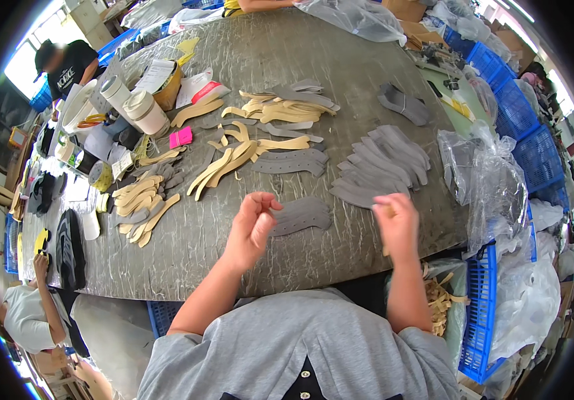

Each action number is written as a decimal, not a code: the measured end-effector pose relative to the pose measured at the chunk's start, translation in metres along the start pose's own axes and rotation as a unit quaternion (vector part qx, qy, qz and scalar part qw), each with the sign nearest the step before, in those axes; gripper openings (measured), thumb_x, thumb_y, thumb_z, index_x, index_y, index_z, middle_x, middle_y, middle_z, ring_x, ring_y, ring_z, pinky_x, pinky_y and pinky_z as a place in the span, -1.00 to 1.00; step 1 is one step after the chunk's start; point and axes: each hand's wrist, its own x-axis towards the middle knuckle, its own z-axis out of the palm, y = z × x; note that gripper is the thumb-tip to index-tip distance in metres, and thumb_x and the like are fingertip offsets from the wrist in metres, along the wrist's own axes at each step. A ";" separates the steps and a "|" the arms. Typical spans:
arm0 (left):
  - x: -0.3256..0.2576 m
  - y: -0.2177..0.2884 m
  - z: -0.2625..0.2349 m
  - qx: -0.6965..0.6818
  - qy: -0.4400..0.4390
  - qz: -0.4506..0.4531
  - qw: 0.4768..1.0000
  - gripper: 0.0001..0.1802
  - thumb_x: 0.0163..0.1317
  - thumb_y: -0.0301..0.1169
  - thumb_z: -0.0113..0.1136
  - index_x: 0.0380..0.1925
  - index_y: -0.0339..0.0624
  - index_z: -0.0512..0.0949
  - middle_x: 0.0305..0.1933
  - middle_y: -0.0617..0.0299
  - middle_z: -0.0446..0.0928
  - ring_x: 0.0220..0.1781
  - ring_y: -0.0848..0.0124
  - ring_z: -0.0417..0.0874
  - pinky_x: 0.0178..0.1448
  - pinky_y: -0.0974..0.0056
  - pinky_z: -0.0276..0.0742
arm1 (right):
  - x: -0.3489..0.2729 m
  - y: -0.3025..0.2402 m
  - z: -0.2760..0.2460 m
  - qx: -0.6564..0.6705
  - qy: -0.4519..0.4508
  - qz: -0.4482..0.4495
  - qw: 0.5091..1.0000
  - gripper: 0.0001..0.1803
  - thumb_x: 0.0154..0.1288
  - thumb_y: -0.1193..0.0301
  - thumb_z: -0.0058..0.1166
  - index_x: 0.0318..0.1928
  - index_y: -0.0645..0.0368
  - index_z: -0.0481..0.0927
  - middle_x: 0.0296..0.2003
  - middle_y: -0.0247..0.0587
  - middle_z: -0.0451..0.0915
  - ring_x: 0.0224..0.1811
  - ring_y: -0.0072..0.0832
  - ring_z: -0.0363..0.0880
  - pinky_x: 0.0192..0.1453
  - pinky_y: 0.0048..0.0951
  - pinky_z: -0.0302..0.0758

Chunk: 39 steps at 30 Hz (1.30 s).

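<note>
My left hand [252, 227] is loosely curled, with nothing visible in its fingers, at the left end of a small stack of curved grey pieces [303, 217] with small holes. Whether it touches the stack I cannot tell. My right hand [397, 223], slightly blurred, is pinched near the lower edge of a fanned pile of grey curved pieces [383, 163]. A thin tan strip [385, 251] shows below its fingers. Beyond the small stack lie more holed grey pieces [290, 162] and curved tan pieces [223, 167].
Further tan pieces [141, 200] lie at left, near jars [145, 112] and a pink pad [181, 137]. A banded grey bundle [403, 103] lies far right. Clear plastic bags [493, 180] hang over the right edge, above a blue crate [479, 313] and a bag of tan scraps [439, 303]. Other people work around the table.
</note>
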 end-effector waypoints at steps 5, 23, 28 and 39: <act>0.003 0.027 0.025 0.197 -0.091 0.172 0.961 -0.04 0.19 0.42 -0.11 0.13 -0.34 0.35 0.03 -0.04 0.47 -0.08 0.10 0.52 -0.05 0.14 0.49 | -0.029 -0.085 0.055 0.288 -0.275 0.021 0.917 -0.84 0.13 0.52 0.26 -0.25 0.28 0.66 -0.37 -0.09 0.65 -0.34 -0.33 0.65 -0.23 -0.36 0.54; -0.009 0.018 0.026 -0.102 -0.050 0.027 0.993 -0.10 0.34 0.37 -0.27 0.20 -0.30 0.31 0.08 0.09 0.46 -0.02 0.36 0.51 -0.04 0.25 0.51 | -0.038 -0.088 0.081 0.492 -0.341 0.191 0.778 -0.94 0.24 0.52 0.19 -0.36 0.22 0.57 -0.48 -0.46 0.50 -0.42 -0.73 0.40 -0.36 -0.59 0.33; -0.005 0.009 0.014 -0.097 -0.016 -0.036 0.995 -0.67 0.45 -0.24 0.03 0.05 -0.23 0.50 -0.02 0.18 0.52 -0.09 0.48 0.50 -0.15 0.37 0.48 | -0.032 -0.092 0.072 0.617 -0.313 0.281 0.665 -0.89 0.34 0.52 -0.05 -0.15 0.10 0.50 -0.40 -0.48 0.40 -0.45 -0.73 0.31 -0.40 -0.67 0.22; 0.000 0.034 -0.020 0.192 0.016 0.181 0.964 -0.83 -0.06 -0.57 0.45 -0.44 -0.16 0.65 -0.40 0.30 0.58 -0.45 0.48 0.52 -0.38 0.37 0.42 | -0.003 -0.075 0.063 0.688 -0.076 0.337 0.638 -0.77 0.38 0.33 -0.32 -0.22 0.10 0.43 -0.34 -0.17 0.55 -0.44 -0.44 0.41 -0.41 -0.40 0.41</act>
